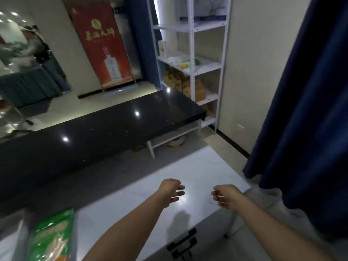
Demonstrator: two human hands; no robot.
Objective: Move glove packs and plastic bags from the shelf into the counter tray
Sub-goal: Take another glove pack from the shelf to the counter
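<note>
My left hand (172, 192) and my right hand (225, 195) hover side by side over the far end of a white counter (197, 166), both with loose fingers and holding nothing. A green plastic pack (50, 236) lies at the near left of the counter. Farther off, a white metal shelf unit (192, 53) stands against the wall; its middle shelf carries clear bags and green-and-orange packs (185, 63). No tray is recognisable in this blurred view.
A long black glossy counter (94, 132) runs across the middle, between me and the shelf. Cardboard boxes (180, 83) fill a lower shelf. A dark blue curtain (305, 110) hangs on the right. A red banner (101, 46) stands at the back.
</note>
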